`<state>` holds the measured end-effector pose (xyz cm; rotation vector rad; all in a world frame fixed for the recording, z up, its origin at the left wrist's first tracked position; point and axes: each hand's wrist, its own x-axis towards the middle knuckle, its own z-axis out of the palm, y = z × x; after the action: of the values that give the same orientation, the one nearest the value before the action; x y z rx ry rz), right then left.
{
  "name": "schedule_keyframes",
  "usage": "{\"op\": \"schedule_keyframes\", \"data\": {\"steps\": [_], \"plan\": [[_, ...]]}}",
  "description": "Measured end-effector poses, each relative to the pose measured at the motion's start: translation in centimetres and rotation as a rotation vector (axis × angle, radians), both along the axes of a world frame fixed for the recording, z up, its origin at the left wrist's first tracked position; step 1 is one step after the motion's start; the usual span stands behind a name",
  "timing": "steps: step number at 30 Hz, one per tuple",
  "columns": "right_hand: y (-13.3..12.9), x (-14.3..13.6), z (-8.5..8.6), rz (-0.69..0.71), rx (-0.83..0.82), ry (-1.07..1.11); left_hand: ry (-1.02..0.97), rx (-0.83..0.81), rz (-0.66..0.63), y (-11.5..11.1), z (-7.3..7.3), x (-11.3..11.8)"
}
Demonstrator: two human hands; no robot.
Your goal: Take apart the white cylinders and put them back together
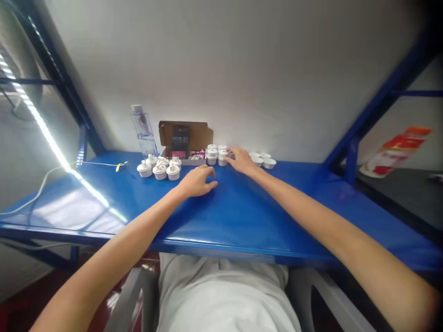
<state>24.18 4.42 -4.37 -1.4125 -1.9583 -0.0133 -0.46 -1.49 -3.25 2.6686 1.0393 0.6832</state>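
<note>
My left hand point(200, 181) hovers just over the blue tabletop, its thumb and fingers apart and nothing between them. To its left is a group of several white round plastic parts point(159, 172) with small fittings on top. My right hand point(239, 159) reaches to the right side of several stacked white round caps point(212, 153). Its thumb and fingers are spread beside the nearest cap, and the fingertips are slightly blurred; whether they touch it is unclear. Right of that hand stand several plain white round cups point(269, 163), partly hidden behind it.
An open cardboard box point(202, 133) with small packets inside stands against the wall, a clear water bottle point(143, 131) to its left. A white cable point(100, 163) crosses the left of the blue table point(242, 221). A red-labelled bottle point(396, 152) is at the right, beyond a blue frame post.
</note>
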Motion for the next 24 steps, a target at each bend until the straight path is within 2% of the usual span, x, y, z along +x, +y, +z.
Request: {"op": "schedule_keyframes", "data": {"steps": [3, 6, 8, 10, 12, 14, 17, 19, 21, 24], "plan": [[-0.2, 0.9, 0.4, -0.032, -0.040, -0.115, 0.098, 0.177, 0.204, -0.1, 1.3, -0.9], [-1.9, 2.2, 0.4, -0.153, -0.073, -0.259, 0.209, 0.322, 0.449, 0.2, 2.5, -2.5], [-3.2, 2.7, 0.2, -0.210, -0.098, -0.330, 0.270, 0.317, 0.547, 0.7, 3.1, -3.6], [-4.6, 2.7, -0.1, -0.162, -0.116, -0.331, 0.303, 0.252, 0.573, 1.3, 3.3, -4.5], [-5.9, 2.4, -0.3, -0.028, -0.130, -0.218, 0.301, 0.187, 0.543, 1.9, 3.3, -5.0], [-6.9, 1.7, -0.5, 0.148, -0.185, 0.021, 0.267, 0.138, 0.447, 2.2, 3.1, -4.9], [-7.9, 0.7, -0.8, 0.338, -0.360, 0.468, 0.112, 0.033, 0.192, 2.0, 2.9, -3.9], [-8.0, 0.4, -1.0, 0.365, -0.480, 0.638, -0.036, -0.071, 0.011, 1.4, 3.1, -3.0], [-7.8, 0.5, -1.0, 0.324, -0.526, 0.635, -0.168, -0.144, -0.116, 0.7, 3.2, -2.2], [-7.8, 1.0, -0.6, 0.210, -0.364, 0.412, -0.233, -0.124, -0.141, 0.5, 3.3, -1.8]]}}
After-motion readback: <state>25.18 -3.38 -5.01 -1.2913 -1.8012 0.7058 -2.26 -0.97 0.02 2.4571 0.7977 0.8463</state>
